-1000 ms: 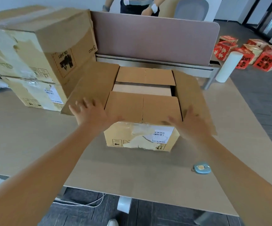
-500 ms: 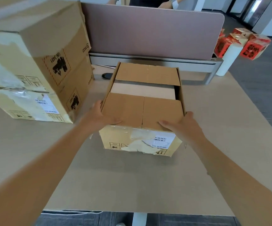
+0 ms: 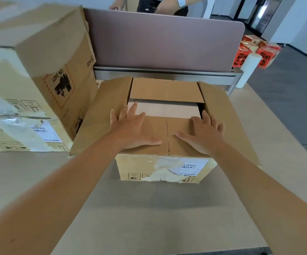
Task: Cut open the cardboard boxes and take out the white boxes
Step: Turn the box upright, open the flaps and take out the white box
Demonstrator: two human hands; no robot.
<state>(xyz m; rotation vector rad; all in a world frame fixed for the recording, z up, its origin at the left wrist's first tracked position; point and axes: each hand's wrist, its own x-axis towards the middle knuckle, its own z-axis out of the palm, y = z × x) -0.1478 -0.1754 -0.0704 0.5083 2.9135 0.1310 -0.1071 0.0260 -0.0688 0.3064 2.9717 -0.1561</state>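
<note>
Open cardboard box [image 3: 165, 162] sits mid-table [image 3: 149, 218], pale white box [image 3: 164, 109] showing in the gap between its short flaps. Half a second ago both hands clasped the box's sides with long flaps upright; now left hand [image 3: 133, 129] and right hand [image 3: 203, 135] lie flat, fingers spread, on the near flap, holding nothing. Long side flaps are splayed outward again; stacked boxes [image 3: 38, 80] stand just left.

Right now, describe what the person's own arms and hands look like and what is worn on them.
Both forearms are bare up to the frame edge: no sleeves in view. The left hand and right hand wear no gloves, and no rings, watch or bands show on the fingers or wrists. No markings are visible.
</note>
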